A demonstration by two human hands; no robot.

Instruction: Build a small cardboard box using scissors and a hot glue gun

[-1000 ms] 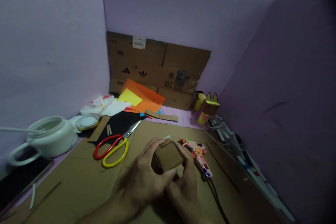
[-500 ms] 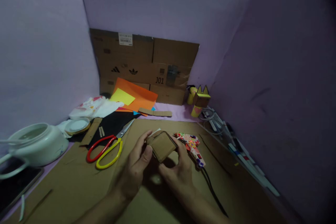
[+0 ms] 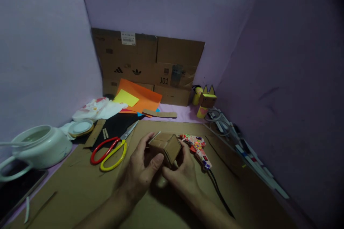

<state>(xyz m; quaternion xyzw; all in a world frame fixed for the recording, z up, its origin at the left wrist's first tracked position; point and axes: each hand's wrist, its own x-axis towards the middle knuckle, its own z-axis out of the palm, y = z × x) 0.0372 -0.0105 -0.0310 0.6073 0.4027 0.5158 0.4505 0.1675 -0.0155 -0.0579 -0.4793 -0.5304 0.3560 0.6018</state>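
Both my hands hold a small brown cardboard box (image 3: pixel 165 145) just above the cardboard work sheet (image 3: pixel 80 189). My left hand (image 3: pixel 142 171) grips its left side, thumb pressed on the near face. My right hand (image 3: pixel 180 173) wraps round the right and lower side. The box is tilted, and a thin white strip sticks out at its top left edge. A glue gun (image 3: pixel 197 149) wrapped in patterned tape lies right beside my right hand, its black cord running toward me.
Red-and-yellow scissors (image 3: pixel 110 148) lie left of my hands. A white pot (image 3: pixel 40 146) and a phone (image 3: pixel 16 189) sit at the far left. Orange and yellow paper (image 3: pixel 139 98) leans on a flattened carton (image 3: pixel 150 66). A small cardboard figure (image 3: pixel 206 101) and cables (image 3: pixel 228 128) are at the right.
My hands have turned the cardboard box, so its side faces now show instead of the flat top. The view dropped and shifted slightly.
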